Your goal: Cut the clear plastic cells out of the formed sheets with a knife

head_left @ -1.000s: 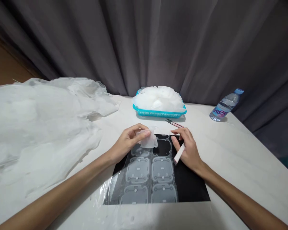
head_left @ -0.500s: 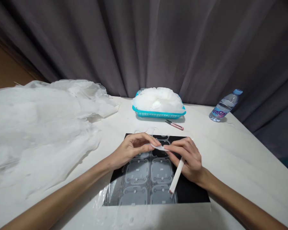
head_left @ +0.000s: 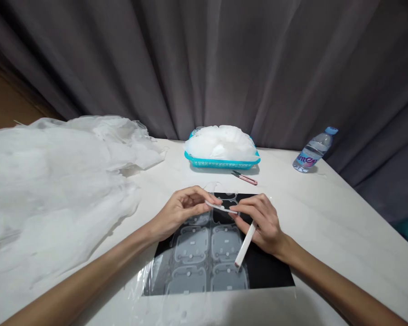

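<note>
Between my two hands is a small, thin, whitish plastic piece (head_left: 221, 207), seen nearly edge-on. My left hand (head_left: 178, 212) pinches its left end between thumb and fingers. At the other end, the thumb and forefinger of my right hand (head_left: 263, 222) grip it. A flat white stick (head_left: 245, 248) with a reddish lower tip is tucked in my right hand and slants down. Below lies a clear plastic sheet (head_left: 192, 244) with rows of frosted rounded-square shapes, on a black mat (head_left: 271, 274). One place near the top of the sheet shows black.
A large heap of translucent white sheets (head_left: 54, 181) covers the table's left side. Behind the mat stands a blue basket (head_left: 221, 164) piled with white pieces (head_left: 221, 141). Pink-handled thread snips (head_left: 245, 178) lie before it. A water bottle (head_left: 313, 151) is at the right.
The whitish piece has tilted, showing more of its edge, and my hands have shifted slightly left in view. The whole scene has also moved a little left.
</note>
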### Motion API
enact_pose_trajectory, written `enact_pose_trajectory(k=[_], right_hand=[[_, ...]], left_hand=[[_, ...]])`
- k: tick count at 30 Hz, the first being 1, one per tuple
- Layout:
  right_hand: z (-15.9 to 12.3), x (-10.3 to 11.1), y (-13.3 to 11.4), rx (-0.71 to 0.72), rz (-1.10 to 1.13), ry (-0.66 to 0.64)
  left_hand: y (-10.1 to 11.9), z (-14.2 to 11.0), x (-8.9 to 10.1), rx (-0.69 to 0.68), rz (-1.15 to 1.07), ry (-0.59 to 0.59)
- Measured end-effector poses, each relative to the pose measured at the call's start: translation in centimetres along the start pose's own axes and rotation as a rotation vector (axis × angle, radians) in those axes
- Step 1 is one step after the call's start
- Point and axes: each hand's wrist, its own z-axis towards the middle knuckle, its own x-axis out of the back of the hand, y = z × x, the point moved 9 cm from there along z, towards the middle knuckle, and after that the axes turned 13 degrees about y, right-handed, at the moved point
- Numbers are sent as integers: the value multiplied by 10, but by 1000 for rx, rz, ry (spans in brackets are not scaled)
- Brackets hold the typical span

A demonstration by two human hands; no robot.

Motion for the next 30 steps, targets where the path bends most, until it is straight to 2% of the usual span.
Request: enact_pose_trajectory(k=[8,13,21,30], right_hand=[[8,4,-11,-2,-6,23],[9,3,-17,19,-3,0],[9,1,-23,50,-1,-52],[7,5,-23,47,22,-41]], left_hand=[[-14,-3,-9,27,34,-73],[-20,-6,-15,49,22,-71],[-20,-7,-18,42,-71,-82],[-15,-9,-20,43,-22,-83]])
